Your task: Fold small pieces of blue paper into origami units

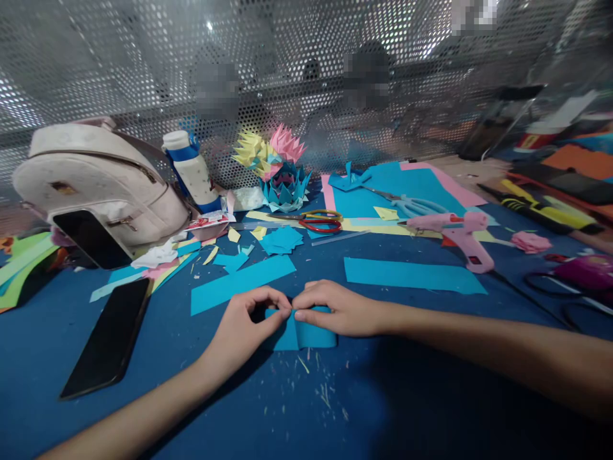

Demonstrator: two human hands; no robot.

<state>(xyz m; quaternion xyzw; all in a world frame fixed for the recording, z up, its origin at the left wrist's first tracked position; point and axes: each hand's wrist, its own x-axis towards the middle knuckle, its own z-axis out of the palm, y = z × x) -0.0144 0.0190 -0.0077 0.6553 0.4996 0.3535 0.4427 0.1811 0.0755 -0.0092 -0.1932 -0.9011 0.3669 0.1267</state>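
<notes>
A strip of blue paper [316, 333] stands on the table in front of me, its right end curled over in a fold. My left hand [253, 318] pinches its upper edge near the middle between thumb and fingers. From the right, my right hand [335, 310] grips the folded part with the thumb in front and the fingers on top. The fingertips of both hands almost meet. Beyond them lie two flat blue paper strips, a left strip [239, 284] and a right strip [412, 276].
Scissors [320, 220], a pink glue gun [454, 230] with a cord, and blue-handled pliers [412, 206] lie farther back. Folded paper flowers [285, 185] stand by the perforated metal screen [287, 76]. A phone [108, 338], backpack [96, 179] and bottle [191, 169] are at left.
</notes>
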